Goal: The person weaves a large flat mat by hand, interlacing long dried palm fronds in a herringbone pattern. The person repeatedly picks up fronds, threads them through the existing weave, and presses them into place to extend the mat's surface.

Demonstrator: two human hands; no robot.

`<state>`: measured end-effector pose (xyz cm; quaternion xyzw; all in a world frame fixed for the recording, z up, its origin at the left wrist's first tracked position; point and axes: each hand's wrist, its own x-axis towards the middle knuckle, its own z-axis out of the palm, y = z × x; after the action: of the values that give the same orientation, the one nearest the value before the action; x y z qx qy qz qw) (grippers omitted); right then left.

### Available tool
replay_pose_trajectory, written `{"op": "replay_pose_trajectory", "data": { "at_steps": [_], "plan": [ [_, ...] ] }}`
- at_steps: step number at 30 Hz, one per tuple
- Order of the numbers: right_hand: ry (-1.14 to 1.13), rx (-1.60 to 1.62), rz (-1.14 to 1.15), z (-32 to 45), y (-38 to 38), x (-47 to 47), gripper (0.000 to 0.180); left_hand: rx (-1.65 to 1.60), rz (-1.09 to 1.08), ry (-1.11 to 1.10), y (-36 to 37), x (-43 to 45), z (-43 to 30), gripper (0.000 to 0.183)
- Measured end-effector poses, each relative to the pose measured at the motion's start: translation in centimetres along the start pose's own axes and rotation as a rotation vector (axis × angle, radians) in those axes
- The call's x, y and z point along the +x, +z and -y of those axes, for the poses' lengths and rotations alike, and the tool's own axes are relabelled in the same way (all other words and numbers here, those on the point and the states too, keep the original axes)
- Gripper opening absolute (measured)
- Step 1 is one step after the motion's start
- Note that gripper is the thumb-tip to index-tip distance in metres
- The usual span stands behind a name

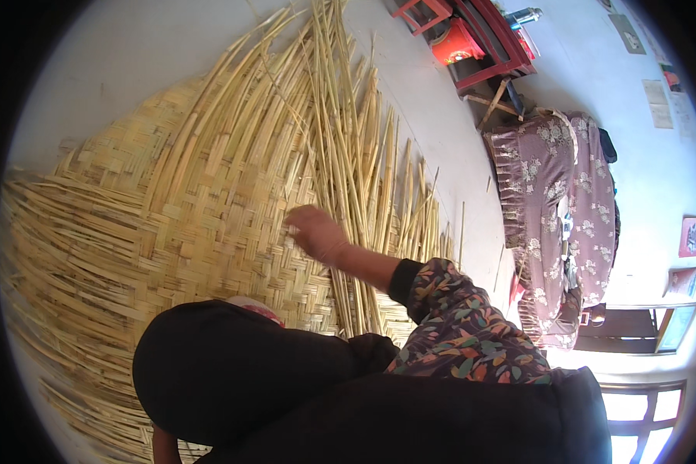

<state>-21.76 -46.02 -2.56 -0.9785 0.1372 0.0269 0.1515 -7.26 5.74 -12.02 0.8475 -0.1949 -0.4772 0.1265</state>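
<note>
My right hand point(316, 232) is over a woven mat of split bamboo or cane strips point(197, 232), its fingers bent and slightly blurred. Whether it touches the mat or pinches a strip cannot be made out. A bundle of long loose strips point(336, 145) lies across the mat, passing just beside this hand and under the forearm. Unwoven strip ends fan out at the far edge and on the left. My left hand is out of view; a bit of bare skin point(165, 445), probably my left forearm, shows below my dark-clad knee point(209, 365).
A patterned, fringed cloth point(533, 174) drapes over furniture at the right. Beyond are a dark red wooden table point(499, 52), a red bag-like item point(457, 43) and a small red stool point(423, 14). Pale floor point(110, 69) borders the mat. A red-and-white shoe or sock point(258, 307) shows by my knee.
</note>
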Motion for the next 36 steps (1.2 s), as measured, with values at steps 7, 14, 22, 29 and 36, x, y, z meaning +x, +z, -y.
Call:
{"op": "replay_pose_trajectory", "data": {
  "at_steps": [7, 14, 22, 29, 36],
  "plan": [
    [0.943, -0.012, 0.083, -10.3, -2.3, -5.5, 0.03, -0.035, 0.025, -0.017, 0.4, 0.4, 0.7, 0.032],
    [0.975, -0.067, 0.182, -11.8, 0.2, -5.0, 0.034, -0.07, 0.02, -0.019, -0.2, 0.6, 1.2, 0.034],
    [0.984, 0.149, -0.007, -14.4, -0.7, -6.1, 0.03, -0.068, -0.357, 0.19, -0.2, -0.1, 0.5, 0.012],
    [0.87, 0.887, -0.246, -10.3, -5.9, -1.1, 0.016, -0.087, -0.185, 0.037, -3.2, -0.9, -3.6, 0.015],
    [0.421, 1.135, -0.242, 3.6, -12.7, 13.1, 0.008, 0.112, -0.327, 0.209, -7.6, -2.0, -11.8, 0.046]
  ]
}}
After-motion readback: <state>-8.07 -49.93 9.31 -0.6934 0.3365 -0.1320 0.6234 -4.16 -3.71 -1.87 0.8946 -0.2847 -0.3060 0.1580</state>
